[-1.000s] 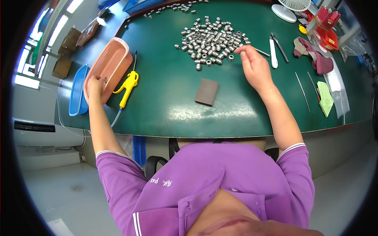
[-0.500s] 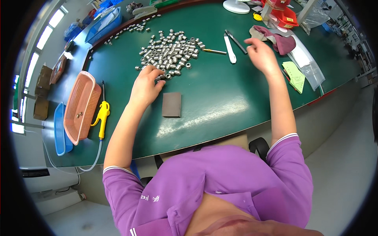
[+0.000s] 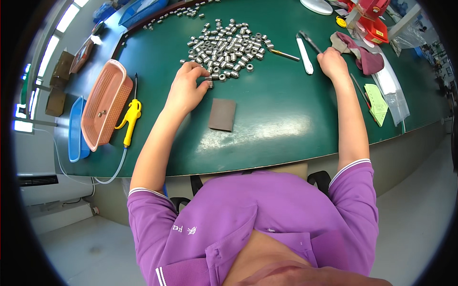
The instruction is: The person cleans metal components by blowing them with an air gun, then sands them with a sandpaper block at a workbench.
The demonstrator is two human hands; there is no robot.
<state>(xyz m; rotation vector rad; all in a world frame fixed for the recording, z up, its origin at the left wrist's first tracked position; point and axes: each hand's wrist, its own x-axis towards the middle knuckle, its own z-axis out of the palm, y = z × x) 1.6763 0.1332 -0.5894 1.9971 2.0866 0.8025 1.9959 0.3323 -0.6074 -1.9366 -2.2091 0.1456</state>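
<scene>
My left hand (image 3: pixel 187 88) is at the near left edge of a heap of small steel bushings (image 3: pixel 224 47). Its thumb and fingers close round a steel bushing (image 3: pixel 210 85), partly hidden by the fingertips. Farther right, my right hand (image 3: pixel 333 64) has its fingers curled over the near end of a slim dark grey tool (image 3: pixel 310 42), which lies slanted on the table. Beside that tool is a white-handled knife-like tool (image 3: pixel 305 56). A brown rectangular block (image 3: pixel 222 115) sits in front of the heap, touched by neither hand.
A gold-and-steel bit (image 3: pixel 285 55) lies right of the heap. At left are a pink basket (image 3: pixel 125 95), a blue basket (image 3: pixel 76 151) and a yellow air gun (image 3: pixel 131 117) with a hose. A maroon cloth (image 3: pixel 369 58) and green paper slips (image 3: pixel 377 102) lie at right.
My right hand has come down onto the near end of the dark tool, its fingers curling in. My left hand stays by the heap. The whole view has shifted slightly.
</scene>
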